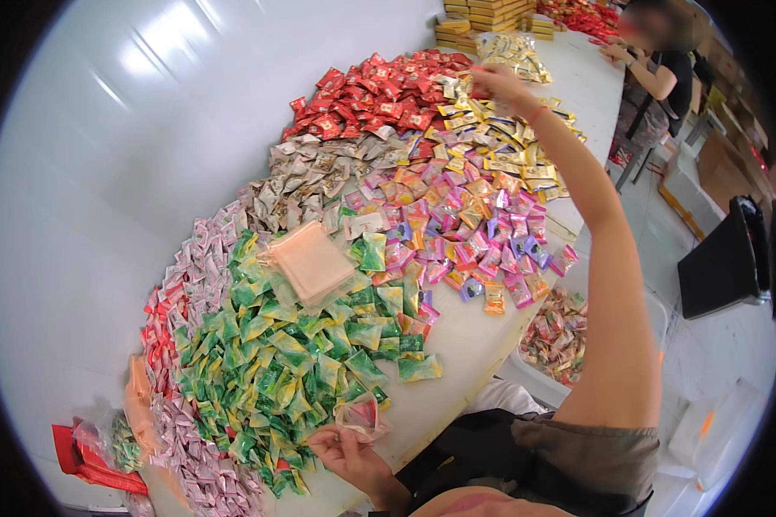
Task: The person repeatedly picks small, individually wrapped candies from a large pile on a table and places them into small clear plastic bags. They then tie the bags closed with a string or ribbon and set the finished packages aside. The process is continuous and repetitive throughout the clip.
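Observation:
Near the table's front edge, my left hand (353, 457) is closed on a small sheer pink pouch (365, 419), its mouth gaping and something pinkish inside. Green and yellow packets (293, 362) lie in a big heap beside that hand. Stretched far across the table, my right hand (502, 89) is over the border between red packets (379, 90) and yellow-and-white packets (483, 121). Its fingers look curled together, and whatever they pinch is too small to make out. A stack of flat peach sheer pouches (313, 263) rests on the green heap.
Pink-and-purple packets (474, 224), beige packets (302, 177) and pale pink packets (203, 267) form neighbouring heaps. A white tub (660, 323) of packets stands below the table's right edge, near a black bin (724, 267). Yellow boxes (483, 17) are stacked at the back; another person (664, 73) sits beyond.

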The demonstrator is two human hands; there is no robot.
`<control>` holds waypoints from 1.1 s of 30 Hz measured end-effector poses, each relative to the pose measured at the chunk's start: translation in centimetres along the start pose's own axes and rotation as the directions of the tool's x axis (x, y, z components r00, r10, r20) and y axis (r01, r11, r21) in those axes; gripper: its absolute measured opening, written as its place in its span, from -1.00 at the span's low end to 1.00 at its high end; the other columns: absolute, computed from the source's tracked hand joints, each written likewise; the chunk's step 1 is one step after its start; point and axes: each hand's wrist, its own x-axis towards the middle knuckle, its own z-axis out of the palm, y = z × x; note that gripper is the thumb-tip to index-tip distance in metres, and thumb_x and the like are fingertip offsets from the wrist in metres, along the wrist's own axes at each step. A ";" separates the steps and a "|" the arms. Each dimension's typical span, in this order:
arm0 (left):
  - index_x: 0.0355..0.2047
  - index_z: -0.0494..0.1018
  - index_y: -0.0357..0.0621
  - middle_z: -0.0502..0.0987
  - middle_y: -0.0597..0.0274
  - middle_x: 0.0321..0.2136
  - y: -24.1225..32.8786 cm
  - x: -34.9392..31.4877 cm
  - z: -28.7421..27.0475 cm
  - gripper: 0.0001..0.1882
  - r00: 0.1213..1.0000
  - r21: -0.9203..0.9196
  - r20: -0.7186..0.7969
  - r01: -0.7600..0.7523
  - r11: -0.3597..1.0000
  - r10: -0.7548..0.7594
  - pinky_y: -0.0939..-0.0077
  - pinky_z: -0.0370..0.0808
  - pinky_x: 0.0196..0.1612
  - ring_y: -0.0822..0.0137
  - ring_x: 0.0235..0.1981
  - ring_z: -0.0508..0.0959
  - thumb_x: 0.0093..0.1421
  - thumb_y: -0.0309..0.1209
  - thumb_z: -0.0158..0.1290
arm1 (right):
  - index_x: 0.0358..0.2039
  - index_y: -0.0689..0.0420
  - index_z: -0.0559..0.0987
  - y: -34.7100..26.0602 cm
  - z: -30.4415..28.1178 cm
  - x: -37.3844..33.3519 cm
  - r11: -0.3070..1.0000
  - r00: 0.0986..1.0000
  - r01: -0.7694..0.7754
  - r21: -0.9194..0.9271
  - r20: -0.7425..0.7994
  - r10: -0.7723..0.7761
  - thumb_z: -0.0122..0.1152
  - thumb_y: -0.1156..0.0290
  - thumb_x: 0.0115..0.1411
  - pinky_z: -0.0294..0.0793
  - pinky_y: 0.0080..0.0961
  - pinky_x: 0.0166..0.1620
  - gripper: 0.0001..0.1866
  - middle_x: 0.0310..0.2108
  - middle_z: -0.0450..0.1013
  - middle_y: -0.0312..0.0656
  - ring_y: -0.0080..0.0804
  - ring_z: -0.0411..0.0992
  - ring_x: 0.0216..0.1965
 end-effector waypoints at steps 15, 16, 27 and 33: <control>-0.30 0.21 -0.16 0.31 0.27 -0.47 2.8 -2.0 0.0 -0.78 0.995 0.081 -0.009 -0.102 0.991 0.103 0.72 0.27 -0.57 0.55 -0.64 0.28 0.08 -0.65 -0.04 | -0.56 0.17 0.59 4.3 -11.8 -7.1 0.339 0.916 -0.346 -0.875 -0.393 -0.079 0.29 0.05 -0.16 0.51 -0.36 -0.34 -0.61 -0.62 0.52 -0.11 -0.22 0.53 -0.51; -0.30 0.21 -0.16 0.31 0.27 -0.48 3.4 -2.2 -0.2 -0.77 0.993 0.100 -0.035 -0.106 0.989 0.110 0.71 0.28 -0.57 0.54 -0.63 0.29 0.07 -0.65 -0.02 | -0.61 0.16 0.59 3.2 -10.8 -7.4 0.397 0.914 -0.359 -0.845 -0.405 -0.036 0.26 0.05 -0.14 0.50 -0.35 -0.36 -0.63 -0.64 0.51 -0.13 -0.24 0.53 -0.52; -0.20 0.18 -0.17 0.42 0.24 -0.42 3.2 -1.7 -3.1 -0.62 0.990 0.139 0.138 -0.016 0.990 -0.003 0.67 0.40 -0.37 0.51 -0.45 0.45 0.04 -0.67 0.10 | -0.50 0.28 0.43 -11.5 16.0 -32.5 0.980 0.320 0.091 -0.175 0.937 0.138 0.09 0.47 0.06 0.25 -0.62 -0.46 -0.87 -0.60 0.29 -0.29 -0.64 0.22 -0.53; -0.15 0.19 -0.19 0.46 0.23 -0.38 1.8 -4.5 -2.8 -0.61 0.986 0.194 0.165 -0.055 0.979 0.023 0.68 0.42 -0.37 0.50 -0.41 0.50 0.06 -0.65 0.09 | -0.51 0.32 0.48 -10.1 20.3 -35.2 0.976 0.097 0.096 -0.196 0.978 0.187 0.08 0.43 0.11 0.32 -0.64 -0.66 -0.81 -0.70 0.37 -0.22 -0.57 0.40 -0.74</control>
